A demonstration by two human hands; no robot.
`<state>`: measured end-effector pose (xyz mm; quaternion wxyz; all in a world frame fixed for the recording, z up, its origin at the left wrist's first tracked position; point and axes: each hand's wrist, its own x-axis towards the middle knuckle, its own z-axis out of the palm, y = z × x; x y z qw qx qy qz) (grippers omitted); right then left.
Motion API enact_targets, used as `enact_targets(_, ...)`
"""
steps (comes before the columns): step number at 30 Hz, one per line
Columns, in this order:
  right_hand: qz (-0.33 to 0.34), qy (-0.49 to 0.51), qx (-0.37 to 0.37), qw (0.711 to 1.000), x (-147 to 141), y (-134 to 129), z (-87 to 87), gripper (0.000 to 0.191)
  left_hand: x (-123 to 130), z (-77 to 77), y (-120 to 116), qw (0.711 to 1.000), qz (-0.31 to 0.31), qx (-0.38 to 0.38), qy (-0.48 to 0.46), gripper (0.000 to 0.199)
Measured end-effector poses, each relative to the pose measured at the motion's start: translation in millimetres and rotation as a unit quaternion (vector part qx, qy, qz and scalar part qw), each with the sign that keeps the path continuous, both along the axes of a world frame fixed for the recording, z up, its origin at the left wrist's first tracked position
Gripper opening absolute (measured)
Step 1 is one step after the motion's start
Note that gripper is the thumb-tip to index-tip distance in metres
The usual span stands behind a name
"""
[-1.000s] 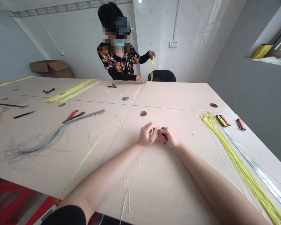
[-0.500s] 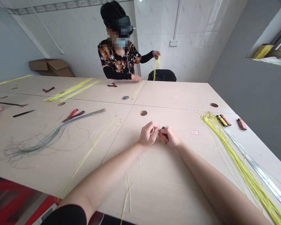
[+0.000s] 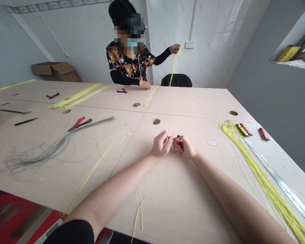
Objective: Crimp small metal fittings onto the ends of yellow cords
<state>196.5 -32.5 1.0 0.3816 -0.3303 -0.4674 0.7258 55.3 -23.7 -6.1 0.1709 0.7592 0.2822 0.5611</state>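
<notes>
Both hands meet over the middle of the pale table (image 3: pixel 183 189). My left hand (image 3: pixel 162 144) is closed in a pinch at the end of a thin yellow cord (image 3: pixel 141 203), whose lower part hangs over the near edge. Beside it, almost touching, my right hand (image 3: pixel 183 147) is wrapped round a small dark tool (image 3: pixel 179 139), mostly hidden by the fingers. A tiny wire-like end stands between the fingertips.
Grey strands (image 3: pixel 63 142), red-handled pliers (image 3: pixel 80 123) and yellow cords (image 3: pixel 104 154) lie left. A yellow bundle (image 3: pixel 256 173), silvery strip (image 3: pixel 277 179) and batteries (image 3: pixel 244 130) lie right. Across the table, a person (image 3: pixel 132 64) holds yellow cord.
The person opposite has raised the hand holding yellow cord, moving it to the right. My hands have barely moved. At the left edge, another person's hand has shifted outward.
</notes>
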Motion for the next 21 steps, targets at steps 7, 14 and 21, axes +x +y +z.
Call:
enact_targets(7, -0.002, -0.014, -0.004, 1.000, -1.5, -1.6, 3.9, 0.026, -0.1, -0.2, 0.0, 1.000, 0.007, -0.001, 0.000, 0.019)
enact_targets(14, -0.023, -0.032, -0.009, 0.999, -3.3, -3.2, 6.1, 0.027, 0.3, -0.9, 0.6, 1.000, 0.013, 0.005, 0.008, 0.019)
enact_targets(21, -0.035, -0.007, -0.037, 0.999, -4.6, -1.0, 4.4, 0.026, 3.0, 0.3, -3.9, 1.000, 0.020, -0.020, 0.000, 0.020)
